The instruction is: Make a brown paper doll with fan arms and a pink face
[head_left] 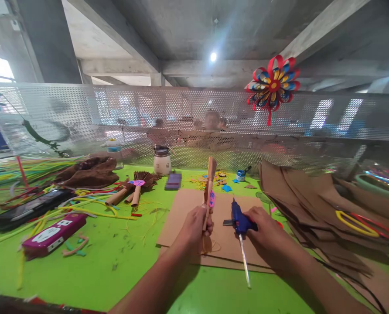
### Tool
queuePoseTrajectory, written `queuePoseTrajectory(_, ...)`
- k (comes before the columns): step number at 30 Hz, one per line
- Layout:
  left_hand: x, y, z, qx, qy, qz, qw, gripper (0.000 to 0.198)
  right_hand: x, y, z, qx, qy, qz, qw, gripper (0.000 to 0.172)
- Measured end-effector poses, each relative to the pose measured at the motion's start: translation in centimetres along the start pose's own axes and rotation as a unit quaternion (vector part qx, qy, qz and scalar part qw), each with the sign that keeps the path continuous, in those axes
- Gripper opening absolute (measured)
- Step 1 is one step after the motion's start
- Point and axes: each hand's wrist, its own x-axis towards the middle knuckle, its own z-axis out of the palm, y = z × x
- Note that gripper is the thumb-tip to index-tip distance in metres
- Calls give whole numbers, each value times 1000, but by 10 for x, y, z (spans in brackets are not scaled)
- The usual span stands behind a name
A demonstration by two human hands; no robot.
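My left hand is closed round the lower part of a brown paper craft piece, which stands upright with a pink-and-blue sticker on its side. In my right hand is a blue glue gun, its nozzle pointing up and away from me. A clear glue stick sticks out of its back end. Glue gun and craft piece are apart. Both hands are over flat brown cardboard sheets on the green table.
Similar brown paper pieces lie left of the cardboard. A purple box-shaped device and pipe cleaners are farther left. Brown paper sheets are stacked at right. A jug and blue jar stand near a perforated metal screen.
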Motion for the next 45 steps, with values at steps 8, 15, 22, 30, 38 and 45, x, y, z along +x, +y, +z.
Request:
queuePoseTrajectory(8, -6, -4, 2, 122, -4, 82, 989, 31, 13, -20, -18, 198, 22, -12, 980, 31)
queuePoseTrajectory(15, -11, -7, 2, 300, 3, 182, 936, 31, 27, -57, -18, 342, 26, -4, 939, 55)
queuePoseTrajectory(22, -12, -10, 2, 296, -1, 206, 933, 30, 33, -58, -5, 429, 64, 5, 901, 34)
queuePoseTrajectory(30, -9, -9, 1, 323, -22, 152, 934, 33, 28, -59, -2, 424, 46, -33, 904, 22)
queuePoseTrajectory(38, -8, -14, -1, 306, 8, 166, 937, 31, 20, -59, 6, 279, 139, -141, 940, 11)
queuePoseTrajectory(45, -8, -14, 1, 314, 23, 174, 933, 32, 13, -58, 21, 200, 182, -228, 935, 15)
